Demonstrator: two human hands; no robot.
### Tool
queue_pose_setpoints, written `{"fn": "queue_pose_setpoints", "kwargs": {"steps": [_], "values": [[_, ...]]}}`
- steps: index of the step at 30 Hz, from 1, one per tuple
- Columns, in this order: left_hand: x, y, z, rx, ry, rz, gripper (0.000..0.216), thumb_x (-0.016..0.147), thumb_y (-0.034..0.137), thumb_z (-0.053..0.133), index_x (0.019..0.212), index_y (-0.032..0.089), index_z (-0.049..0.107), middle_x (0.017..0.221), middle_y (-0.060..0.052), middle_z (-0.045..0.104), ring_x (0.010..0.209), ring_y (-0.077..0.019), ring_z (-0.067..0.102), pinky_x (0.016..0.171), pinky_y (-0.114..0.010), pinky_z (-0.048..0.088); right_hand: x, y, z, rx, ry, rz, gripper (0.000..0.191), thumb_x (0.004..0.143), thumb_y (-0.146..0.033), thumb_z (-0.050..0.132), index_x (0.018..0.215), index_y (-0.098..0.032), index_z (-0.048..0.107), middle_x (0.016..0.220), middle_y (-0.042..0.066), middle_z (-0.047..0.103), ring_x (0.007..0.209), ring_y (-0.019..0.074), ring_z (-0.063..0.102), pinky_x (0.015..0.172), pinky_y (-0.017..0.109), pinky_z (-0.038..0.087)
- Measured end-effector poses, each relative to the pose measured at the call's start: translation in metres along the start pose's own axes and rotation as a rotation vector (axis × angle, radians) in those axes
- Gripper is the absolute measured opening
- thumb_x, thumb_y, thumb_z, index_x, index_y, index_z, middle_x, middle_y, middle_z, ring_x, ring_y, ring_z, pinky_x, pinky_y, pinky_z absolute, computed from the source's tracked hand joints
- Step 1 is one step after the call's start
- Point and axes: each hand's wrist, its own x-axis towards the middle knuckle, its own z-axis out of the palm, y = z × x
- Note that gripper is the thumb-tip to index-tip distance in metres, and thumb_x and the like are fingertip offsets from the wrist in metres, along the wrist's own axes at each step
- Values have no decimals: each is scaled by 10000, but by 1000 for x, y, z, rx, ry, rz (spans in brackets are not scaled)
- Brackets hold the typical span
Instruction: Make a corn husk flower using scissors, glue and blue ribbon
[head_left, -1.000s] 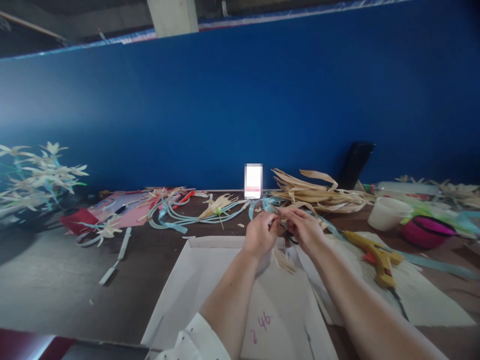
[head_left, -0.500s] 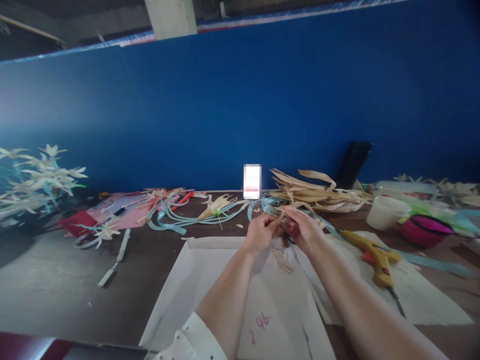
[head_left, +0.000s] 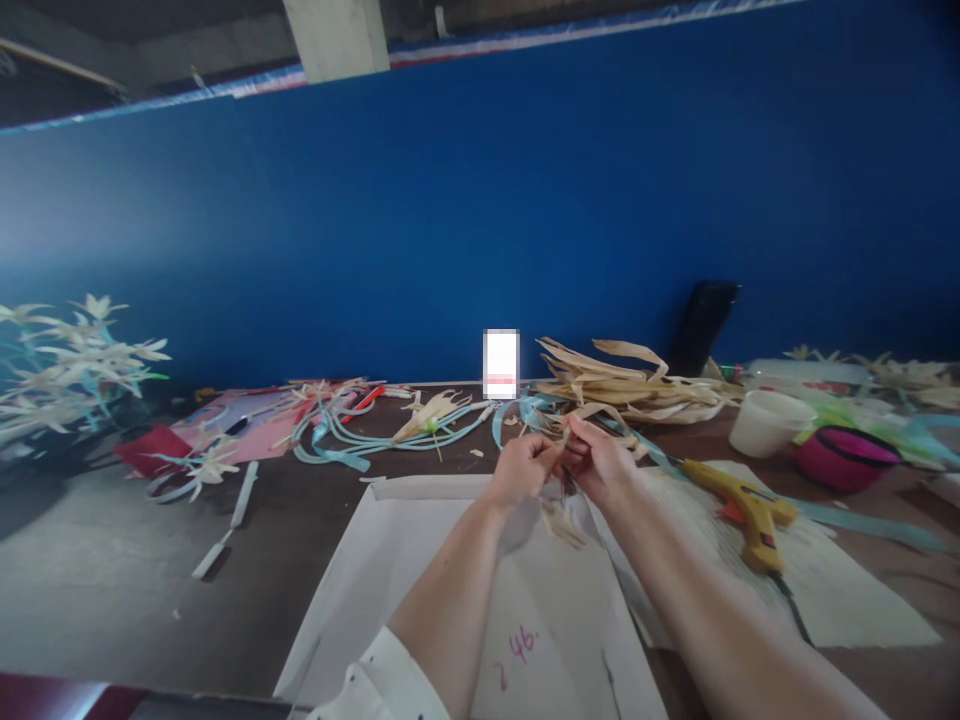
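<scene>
My left hand (head_left: 523, 468) and my right hand (head_left: 599, 459) meet above the far end of a white box lid (head_left: 420, 560). The fingers of both are pinched together on a small pale piece of dried corn husk (head_left: 564, 432), mostly covered by the fingertips. Below the hands, several husk scraps (head_left: 562, 524) lie on the lid. Just behind them is a heap of long dried corn husks (head_left: 637, 390). A yellow glue gun (head_left: 742, 510) rests on a white sheet (head_left: 847, 590) to the right of my right forearm.
Pale blue cords (head_left: 322, 445) and a husk flower (head_left: 435, 415) lie left of the hands. A lit phone (head_left: 501, 362) stands against the blue wall (head_left: 450, 200). At right are a white cup (head_left: 771, 424) and a magenta pouch (head_left: 844, 460); at far left, a bunch of husk flowers (head_left: 82, 360).
The whole view has shifted slightly. Both hands stay together on the husk piece, with only small finger movements.
</scene>
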Motion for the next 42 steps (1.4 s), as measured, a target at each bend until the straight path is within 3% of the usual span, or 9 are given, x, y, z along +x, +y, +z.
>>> {"fn": "queue_pose_setpoints", "kwargs": {"steps": [3,7,10,13,17,24,35,39,42], "values": [[2,-4,1,-59,3,-27,272,764,394,554,640,154,584,534,13,549,392,-54,373,398,-197,289,-1,-3,1,24,11,21,234,638,-372,739,690,-178,619,478,-69,354,395,51,310,335,176,300],[6,-11,0,-129,70,-83,282,752,424,564,670,154,571,548,21,547,393,-48,366,394,-192,280,-5,-12,0,23,-15,58,258,692,-370,713,887,-207,670,695,-16,562,479,53,427,364,155,357],[7,-13,-1,-156,101,-107,292,752,441,562,707,154,578,546,27,543,396,-48,367,393,-189,279,-6,-16,0,-21,17,65,292,723,-423,675,925,-213,678,784,8,601,496,60,444,361,161,366],[6,-13,-2,-148,96,-94,297,748,445,567,714,151,592,555,20,553,402,-49,374,394,-189,281,-6,-14,0,-111,40,21,280,688,-425,708,852,-199,686,761,8,598,492,58,429,347,152,333],[5,-10,-2,-95,48,-77,323,741,452,577,678,136,607,548,4,555,399,-45,356,392,-191,264,-5,-10,0,-159,60,-29,253,618,-387,772,711,-173,672,576,-34,505,456,34,371,347,125,285],[5,-13,-5,-107,-21,-62,343,754,477,560,699,141,606,578,-4,562,413,-50,373,402,-197,271,-1,-11,-4,-3,81,-20,277,534,-323,826,684,-155,665,617,-42,515,450,7,361,332,101,270],[6,-10,-2,-160,-46,-32,262,761,403,557,719,145,563,564,22,527,400,-44,381,392,-187,293,-2,-10,1,156,47,33,274,522,-260,826,639,-143,608,492,-78,356,415,9,318,322,93,279],[5,-9,-3,-165,-49,-14,253,765,396,559,730,146,568,565,23,527,403,-44,384,393,-183,293,-1,-9,-1,149,22,29,252,552,-262,807,626,-149,594,512,-68,392,411,11,311,320,104,274],[5,-10,-2,-168,9,-31,251,767,395,555,730,147,573,552,24,519,389,-44,365,383,-186,282,1,-8,-4,35,79,-24,253,565,-309,806,676,-157,637,574,-45,477,430,15,334,321,108,273]]}}
